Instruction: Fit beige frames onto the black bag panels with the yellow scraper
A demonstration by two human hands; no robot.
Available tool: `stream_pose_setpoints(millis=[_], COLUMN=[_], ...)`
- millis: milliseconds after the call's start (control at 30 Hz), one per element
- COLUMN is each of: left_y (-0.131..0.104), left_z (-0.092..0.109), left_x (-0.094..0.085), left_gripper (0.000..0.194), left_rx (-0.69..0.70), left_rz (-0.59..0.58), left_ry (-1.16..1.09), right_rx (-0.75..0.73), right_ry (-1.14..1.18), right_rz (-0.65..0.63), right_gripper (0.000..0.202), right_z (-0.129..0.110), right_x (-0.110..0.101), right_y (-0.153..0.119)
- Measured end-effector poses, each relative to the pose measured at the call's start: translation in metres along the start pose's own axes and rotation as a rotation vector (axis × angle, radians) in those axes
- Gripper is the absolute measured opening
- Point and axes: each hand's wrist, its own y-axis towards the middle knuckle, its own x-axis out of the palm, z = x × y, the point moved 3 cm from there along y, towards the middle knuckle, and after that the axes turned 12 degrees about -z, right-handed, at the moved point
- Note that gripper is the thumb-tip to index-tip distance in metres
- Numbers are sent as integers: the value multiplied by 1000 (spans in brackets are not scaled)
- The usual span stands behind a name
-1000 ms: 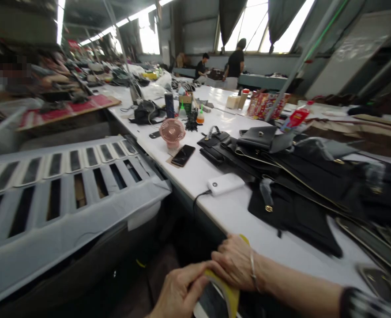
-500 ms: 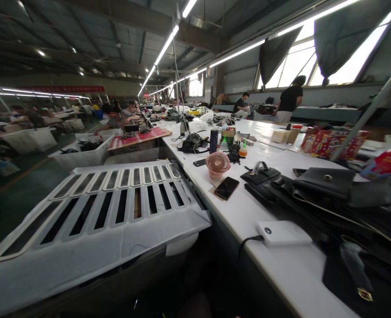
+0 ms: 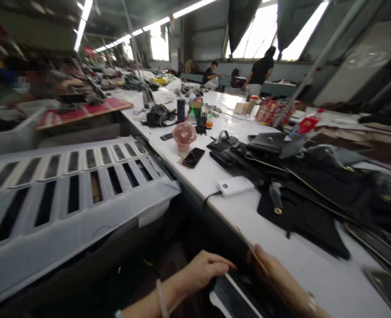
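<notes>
My left hand [image 3: 204,270] is at the bottom centre, its fingers pressed together at the top end of a dark strip with a pale border [image 3: 233,296]. My right hand [image 3: 270,265] is at the table's near edge, closed around a thin, light brown stick-like tool [image 3: 260,261] that points up and left. A white box-shaped device [image 3: 235,186] with a black cable lies on the white table [image 3: 295,260] ahead of my hands. Black bag pieces [image 3: 303,216] with gold fittings are spread to its right.
Left of the table, a pale slotted tray [image 3: 116,221] bears several similar strips. A pink fan [image 3: 184,134], a phone [image 3: 193,157] and small bottles [image 3: 209,120] stand or lie farther along the table. Two people are in the background near the windows.
The view has turned right and down, so the tray and table items sit farther left and higher. Both my hands have come into view with the strip and the thin tool.
</notes>
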Motion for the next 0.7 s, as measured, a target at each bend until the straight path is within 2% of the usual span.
stream_pose_setpoints(millis=[33, 67, 233, 333, 433, 700], left_y=[2, 2, -2, -6, -5, 1], left_z=[-1, -2, -7, -8, -3, 4], left_x=[2, 3, -3, -4, -5, -7], left_gripper=[32, 32, 41, 44, 38, 26], left_rx=[-1, 0, 0, 7, -5, -19], left_rz=[-18, -35, -120, -127, -114, -79], left_ry=[-7, -10, -90, -134, -106, 0], right_rx=[40, 52, 30, 7, -24, -122], right_ry=[168, 226, 297, 256, 173, -154], right_rz=[-90, -128, -210, -195, -192, -188], right_gripper=[68, 66, 69, 50, 36, 22], right_z=[-1, -4, -21, -22, -18, -22], right_x=[2, 5, 24, 31, 33, 35], right_y=[-7, -10, 5, 13, 16, 10])
